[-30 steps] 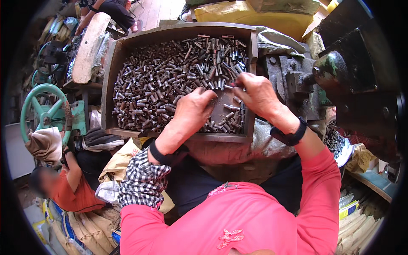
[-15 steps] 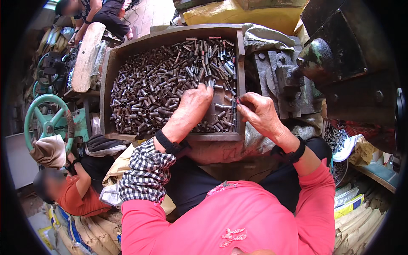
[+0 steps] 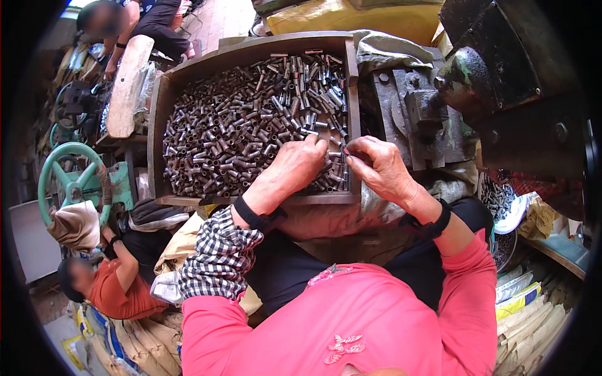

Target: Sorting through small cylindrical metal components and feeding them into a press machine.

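Observation:
A wooden tray in front of me holds a deep heap of short dark metal tubes. Longer, shinier metal pieces, some with reddish ends, lie at its far right. My left hand is over the right part of the heap, its fingers pinched together; whatever they hold is hidden. At the tray's right wall, my right hand has thumb and forefinger closed on a small metal tube, mostly covered by the fingers.
Right of the tray stands a dark, greasy machine with a heavy head. A green handwheel is at the left, beside a person in orange. Another person works at the far left. Stacked sacks lie at the lower right.
My left hand has moved right and slightly nearer to me, closer to my right hand. The right hand has shifted slightly left and stays pinched at the tray's right side.

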A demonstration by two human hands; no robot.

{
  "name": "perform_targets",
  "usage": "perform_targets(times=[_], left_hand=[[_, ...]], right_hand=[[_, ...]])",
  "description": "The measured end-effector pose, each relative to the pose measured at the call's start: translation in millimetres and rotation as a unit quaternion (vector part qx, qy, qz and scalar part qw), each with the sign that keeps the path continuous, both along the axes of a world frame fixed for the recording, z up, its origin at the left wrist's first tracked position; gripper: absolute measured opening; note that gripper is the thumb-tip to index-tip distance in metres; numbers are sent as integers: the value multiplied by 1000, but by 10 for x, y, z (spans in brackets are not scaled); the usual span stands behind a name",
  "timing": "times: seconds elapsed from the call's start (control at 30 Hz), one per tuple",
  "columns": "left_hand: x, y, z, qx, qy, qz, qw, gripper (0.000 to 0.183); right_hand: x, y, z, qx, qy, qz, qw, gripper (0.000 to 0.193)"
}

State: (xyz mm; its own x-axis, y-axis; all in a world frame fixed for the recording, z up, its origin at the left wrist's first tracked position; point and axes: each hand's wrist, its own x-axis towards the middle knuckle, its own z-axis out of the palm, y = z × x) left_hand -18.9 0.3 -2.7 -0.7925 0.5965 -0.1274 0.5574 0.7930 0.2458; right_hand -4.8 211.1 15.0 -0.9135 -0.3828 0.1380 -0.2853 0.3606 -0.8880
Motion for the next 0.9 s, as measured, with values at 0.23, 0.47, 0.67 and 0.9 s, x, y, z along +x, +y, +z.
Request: perform_targets(times=[0.23, 0.47, 0.67, 0.9], left_hand=[[321, -139, 338, 337, -173, 182, 907, 18], [651, -177, 229, 654, -487, 291, 501, 12], [781, -44, 265, 669, -469, 307, 489, 13], [845, -29, 218, 682, -475, 294, 471, 15]], right_hand=[[193, -61, 85, -172, -252, 0, 952, 14], [528, -122, 296, -161, -262, 28, 951, 15], [597, -133, 194, -98, -141, 27, 985, 13], [607, -83, 190, -226, -319, 5, 920, 13]])
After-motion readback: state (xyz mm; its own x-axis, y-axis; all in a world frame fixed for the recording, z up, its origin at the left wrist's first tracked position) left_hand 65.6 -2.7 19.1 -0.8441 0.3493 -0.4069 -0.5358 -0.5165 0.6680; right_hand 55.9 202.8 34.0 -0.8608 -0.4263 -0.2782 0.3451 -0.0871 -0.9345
